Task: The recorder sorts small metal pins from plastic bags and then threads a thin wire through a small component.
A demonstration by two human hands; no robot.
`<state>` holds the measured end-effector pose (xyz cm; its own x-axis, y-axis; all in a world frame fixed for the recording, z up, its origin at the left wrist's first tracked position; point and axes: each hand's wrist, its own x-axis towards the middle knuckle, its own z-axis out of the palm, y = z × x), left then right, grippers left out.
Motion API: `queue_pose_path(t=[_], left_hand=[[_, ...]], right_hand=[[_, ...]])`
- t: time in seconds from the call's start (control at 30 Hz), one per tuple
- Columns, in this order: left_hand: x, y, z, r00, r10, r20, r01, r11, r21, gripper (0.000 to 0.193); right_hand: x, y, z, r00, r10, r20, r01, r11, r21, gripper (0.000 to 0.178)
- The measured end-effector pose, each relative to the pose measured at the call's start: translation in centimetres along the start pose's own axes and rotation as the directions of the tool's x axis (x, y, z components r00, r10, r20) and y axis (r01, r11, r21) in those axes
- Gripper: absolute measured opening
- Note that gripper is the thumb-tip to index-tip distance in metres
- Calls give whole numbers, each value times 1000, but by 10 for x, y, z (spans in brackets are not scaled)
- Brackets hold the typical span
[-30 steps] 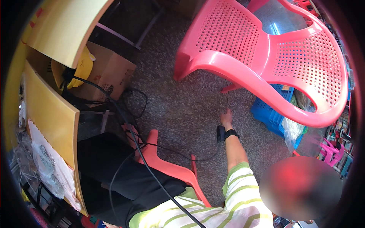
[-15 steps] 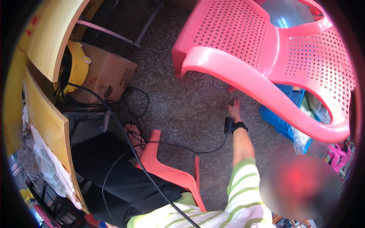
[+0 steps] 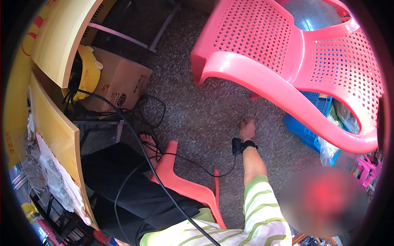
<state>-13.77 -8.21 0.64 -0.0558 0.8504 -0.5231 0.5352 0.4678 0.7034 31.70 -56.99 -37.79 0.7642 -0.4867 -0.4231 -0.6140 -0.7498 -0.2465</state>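
Person's right hand (image 3: 247,130) low over speckled floor (image 3: 193,110), grip pinching a thin pale cord (image 3: 257,109), pink plastic armchair (image 3: 301,61) just beyond, blue plastic crate (image 3: 301,129) nearby.

Right hand (image 3: 247,129) low over the grey floor (image 3: 197,119), and there's open room on its left — a broad lane toward the cardboard box (image 3: 127,88)! Straight ahead, the pink chair (image 3: 250,67) blocks with its armrest; blue crate (image 3: 305,130) walls the right — black cable (image 3: 201,169) sags across the near side.
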Motion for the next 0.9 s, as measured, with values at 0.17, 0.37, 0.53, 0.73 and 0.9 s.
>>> queue_pose_path(t=[0.17,0.37,0.53,0.73,0.9], left_hand=[[3,9,7,999,-37,10,37,999,-27,42],[4,10,23,998,-67,16,68,990,-121,43],[-6,-16,22,995,-102,-11,95,953,-286,45],[-11,-50,15,987,-161,-17,130,849,-512,47],[10,-52,-7,976,-209,57,202,785,-586,49]], right_hand=[[-8,-7,-10,996,-86,39,88,995,-54,24],[-4,2,7,996,-72,58,76,994,-80,23],[-38,-35,19,967,-230,114,228,973,30,24],[-97,-72,30,855,-312,414,335,942,18,25],[-129,-116,11,735,-619,277,526,778,344,32]])
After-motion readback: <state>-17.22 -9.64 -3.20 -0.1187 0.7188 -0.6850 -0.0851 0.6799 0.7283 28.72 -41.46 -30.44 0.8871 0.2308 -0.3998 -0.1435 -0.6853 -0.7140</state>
